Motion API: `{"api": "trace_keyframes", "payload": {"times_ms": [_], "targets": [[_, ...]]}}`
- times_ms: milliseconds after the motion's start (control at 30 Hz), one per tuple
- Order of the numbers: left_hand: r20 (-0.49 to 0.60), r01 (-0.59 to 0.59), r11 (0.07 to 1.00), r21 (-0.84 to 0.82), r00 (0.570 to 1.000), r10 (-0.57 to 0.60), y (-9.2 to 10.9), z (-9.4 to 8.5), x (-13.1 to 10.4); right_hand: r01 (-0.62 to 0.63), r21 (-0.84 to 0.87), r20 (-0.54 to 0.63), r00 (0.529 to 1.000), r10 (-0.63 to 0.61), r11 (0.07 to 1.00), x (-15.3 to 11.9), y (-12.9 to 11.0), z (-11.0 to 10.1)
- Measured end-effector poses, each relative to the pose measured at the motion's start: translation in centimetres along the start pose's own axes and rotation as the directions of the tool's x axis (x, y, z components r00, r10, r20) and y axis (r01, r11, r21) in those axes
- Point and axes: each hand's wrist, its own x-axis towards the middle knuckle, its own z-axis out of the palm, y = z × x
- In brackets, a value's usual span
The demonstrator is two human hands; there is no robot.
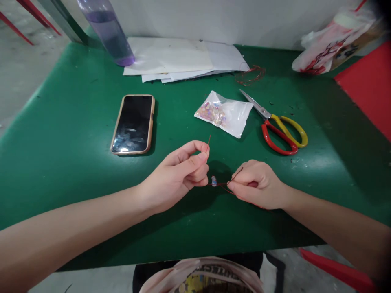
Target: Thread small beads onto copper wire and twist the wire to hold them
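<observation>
A thin dark red cord point(222, 184) runs between my two hands near the table's front, with a small blue and pink bead piece point(214, 181) on it. My left hand point(186, 169) is closed on the cord, and a short end stands up from between thumb and forefinger. To the right of the bead piece, my right hand point(255, 183) pinches the cord; one end sticks up past the fingers and a strand trails below the hand. Beyond the hands lies a clear packet of small colourful beads point(220, 114).
Scissors with red and yellow handles point(279, 134) lie right of the packet. A phone point(133, 124) is at the left. Behind are white papers point(186, 57), a purple bottle point(108, 32), a loose cord tangle point(252, 75) and a plastic-wrapped cup point(332, 42) on the green table point(76, 162).
</observation>
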Motion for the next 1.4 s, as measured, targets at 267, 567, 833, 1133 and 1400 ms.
{"api": "trace_keyframes", "payload": {"times_ms": [267, 567, 833, 1133, 1400], "targets": [[-0.013, -0.023, 0.999, -0.034, 1.000, 0.023, -0.1, -0.2, 0.1, 0.007, -0.064, -0.028, 1.000, -0.009, 0.998, 0.0, -0.3, -0.1], [-0.112, -0.149, 0.956, -0.252, 0.986, 0.125, -0.3, -0.7, 0.7, -0.260, 0.314, 0.186, 0.960, 0.210, 0.913, 0.1, 0.1, -1.3], [-0.070, -0.065, 0.962, -0.264, 0.996, 0.048, -0.9, -1.2, 1.5, -0.306, 0.728, 0.187, 0.950, 0.251, 0.613, 0.1, 0.4, -1.5], [0.153, -0.041, 0.997, -0.066, 0.987, 0.051, -1.3, -1.3, 1.0, -0.273, 0.812, 0.124, 0.944, 0.305, 0.516, 0.5, 0.3, -1.5], [0.059, -0.203, 0.975, 0.088, 0.978, 0.199, -1.5, -1.6, 1.1, -0.291, 0.762, 0.133, 0.944, 0.301, 0.578, 0.6, 0.3, -1.2]]}}
